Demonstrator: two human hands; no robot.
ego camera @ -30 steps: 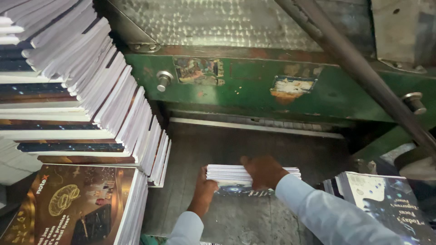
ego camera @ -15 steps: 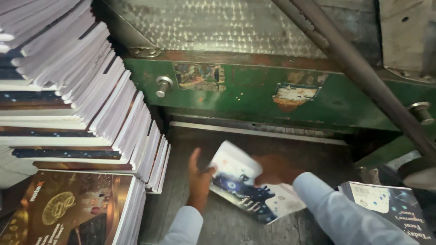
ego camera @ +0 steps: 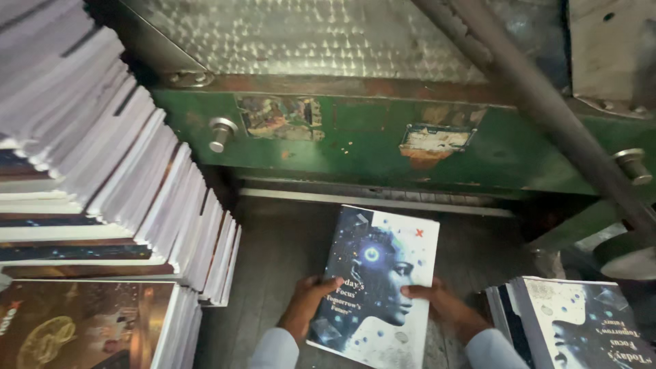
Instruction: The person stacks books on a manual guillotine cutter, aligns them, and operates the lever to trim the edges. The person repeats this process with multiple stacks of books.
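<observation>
We have turned the book stack (ego camera: 374, 283) cover-up on the worktop (ego camera: 273, 246); our left hand (ego camera: 307, 295) and right hand (ego camera: 437, 301) now clamp its sides, ready for squaring.

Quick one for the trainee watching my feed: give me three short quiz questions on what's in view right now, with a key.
1. True or false: both hands grip the blue-covered book.
2. On which side of it does the left hand hold: left or right edge?
3. Where is the stack of matching books? A: beside the right hand. B: on the green machine.

Key: 1 true; 2 left edge; 3 A.
</observation>
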